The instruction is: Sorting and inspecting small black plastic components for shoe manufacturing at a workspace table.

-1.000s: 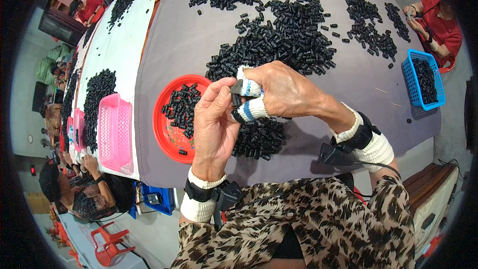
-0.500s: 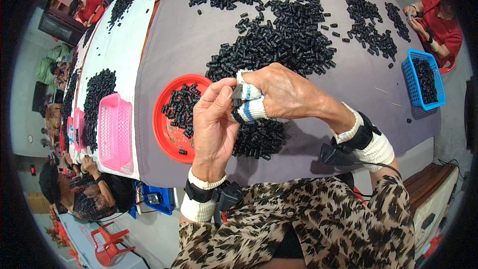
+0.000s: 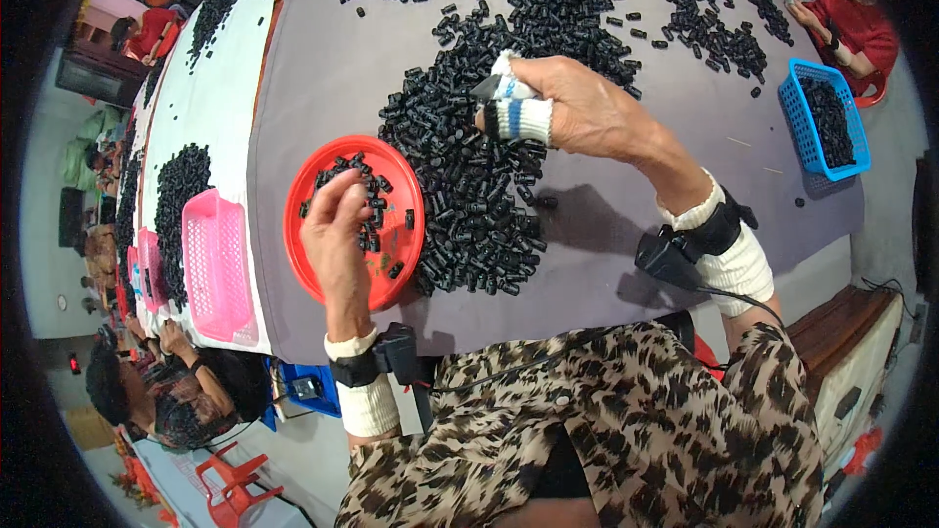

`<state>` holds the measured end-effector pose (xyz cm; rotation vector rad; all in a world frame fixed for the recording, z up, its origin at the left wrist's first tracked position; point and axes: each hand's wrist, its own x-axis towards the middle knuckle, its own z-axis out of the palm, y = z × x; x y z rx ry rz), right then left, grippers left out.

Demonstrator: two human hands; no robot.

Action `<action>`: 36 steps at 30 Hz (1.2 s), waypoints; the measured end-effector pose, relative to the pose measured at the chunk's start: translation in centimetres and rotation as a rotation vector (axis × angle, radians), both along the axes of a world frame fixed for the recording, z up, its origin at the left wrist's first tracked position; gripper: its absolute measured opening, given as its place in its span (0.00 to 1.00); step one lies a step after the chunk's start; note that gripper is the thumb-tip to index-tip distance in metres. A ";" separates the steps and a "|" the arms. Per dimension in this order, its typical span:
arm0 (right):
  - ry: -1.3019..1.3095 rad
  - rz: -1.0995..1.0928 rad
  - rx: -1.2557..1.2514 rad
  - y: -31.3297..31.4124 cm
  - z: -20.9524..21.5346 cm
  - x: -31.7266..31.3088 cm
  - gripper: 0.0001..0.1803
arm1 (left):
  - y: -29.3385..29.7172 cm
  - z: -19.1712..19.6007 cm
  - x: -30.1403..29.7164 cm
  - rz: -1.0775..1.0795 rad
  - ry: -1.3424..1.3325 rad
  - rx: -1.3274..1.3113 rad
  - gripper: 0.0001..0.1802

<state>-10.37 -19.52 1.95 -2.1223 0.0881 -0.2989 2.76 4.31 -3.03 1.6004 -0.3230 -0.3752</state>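
My left hand (image 3: 337, 244) hovers over the red plate (image 3: 292, 264), fingers loosely bent and apart, with nothing visible in them. Small black cylindrical parts (image 3: 377, 203) lie in that plate, partly hidden by the hand. Above the large black heap on the table, my right hand (image 3: 592, 112) is closed around a small grey blade (image 3: 486, 88), whose pointed end sticks out by the thumb. White finger wraps (image 3: 523, 119) with blue and black bands cover some of its fingers. The heap of black parts (image 3: 469, 205) spreads beneath and beside this hand.
A blue basket (image 3: 839, 174) of black parts stands at the right, near a person in red (image 3: 853, 29). Pink baskets (image 3: 210, 308) line the white-covered table at left, where other people sit. Grey cloth (image 3: 665, 225) covers my table. Cables run from my wrist devices.
My left hand has come away from the right and moved left over the red plate. The right hand has shifted up and slightly right, keeping the blade. The view has shifted a little.
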 end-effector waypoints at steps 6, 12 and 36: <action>0.079 -0.071 0.074 -0.6 -0.1 -0.8 0.17 | -6.2 -2.8 -3.2 -0.393 -0.243 0.252 0.11; 0.097 -0.061 0.122 -1.1 -0.7 -1.5 0.18 | -10.9 -6.0 -4.5 -0.635 -0.981 0.427 0.15; -0.026 0.091 0.223 4.5 1.4 2.0 0.14 | -2.6 3.9 -2.3 -0.413 0.647 -0.854 0.15</action>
